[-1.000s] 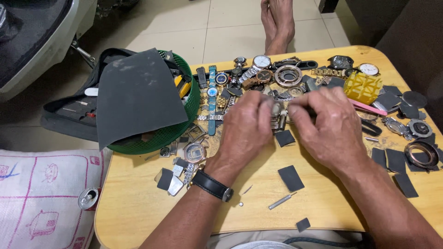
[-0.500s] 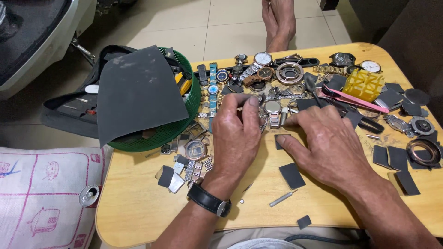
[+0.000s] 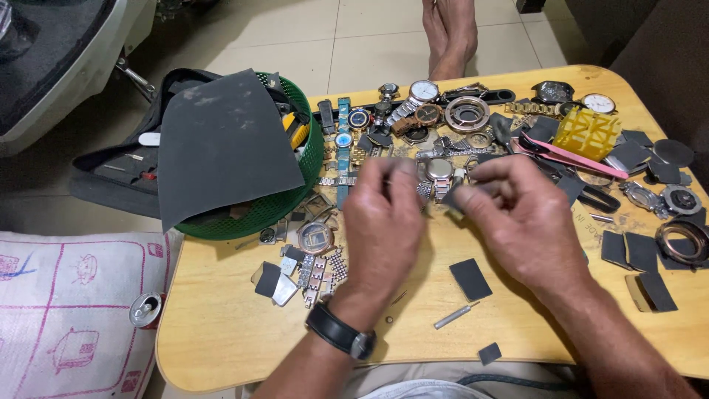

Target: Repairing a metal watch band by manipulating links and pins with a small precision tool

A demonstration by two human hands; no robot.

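The small dark grey sandpaper scrap point(image 3: 452, 196) sits pinched in your right hand point(image 3: 526, 222), raised above the round-cornered light wooden table point(image 3: 221, 325) near its middle. Just beside it, your left hand point(image 3: 384, 222) curls its fingers toward a silver watch with a round pale dial point(image 3: 440, 171); whether it grips the watch, you cannot tell, since the fingers are blurred. At least 8 watches and cases lie along the far edge, too crowded for an exact count. The round green plastic basket point(image 3: 314, 159) holds 1 large sheet of dark grey sandpaper point(image 3: 221, 144) that covers most of its contents. About 10 dark sandpaper pieces point(image 3: 470, 278) lie scattered on the wood. 1 bare foot point(image 3: 447, 33) is cut off at the top.
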